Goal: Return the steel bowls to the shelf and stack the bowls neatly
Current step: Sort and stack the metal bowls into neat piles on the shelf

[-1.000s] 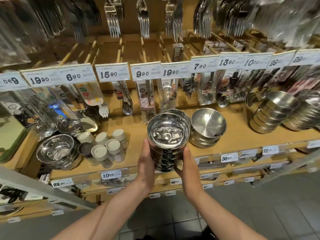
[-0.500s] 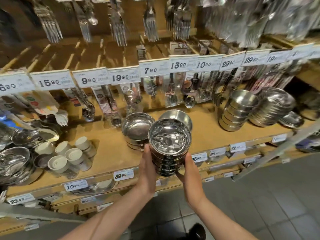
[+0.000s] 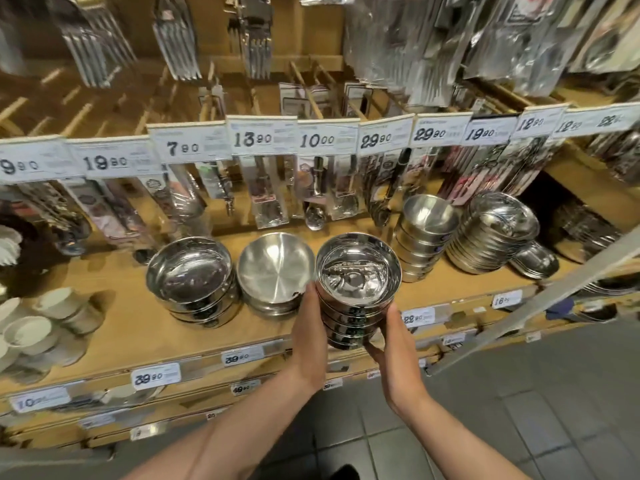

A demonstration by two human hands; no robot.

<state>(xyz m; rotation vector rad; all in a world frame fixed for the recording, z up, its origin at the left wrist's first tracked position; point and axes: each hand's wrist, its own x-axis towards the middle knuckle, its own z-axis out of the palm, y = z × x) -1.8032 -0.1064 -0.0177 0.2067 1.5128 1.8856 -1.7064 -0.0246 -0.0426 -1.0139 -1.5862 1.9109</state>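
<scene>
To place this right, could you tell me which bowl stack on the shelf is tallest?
The narrow bowl stack right of the held stack; the others sit lower.

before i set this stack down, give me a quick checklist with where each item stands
1. Grip: left hand and right hand both clasp the held stack, one on each side: ok.
2. Stack alignment: bowls sit nested and upright: ok.
3. Landing spot: bare shelf between the brushed bowls and the small bowl stack looks narrow: cannot tell if it fits.
4. Clearance from brushed bowls: left fingers overlap their rim in this view: cannot tell.
5. Height: stack bottom looks still in front of the shelf edge, not over it: not ok.
6. Matching pile: none clearly the same as the held bowls: cannot tell.
</scene>
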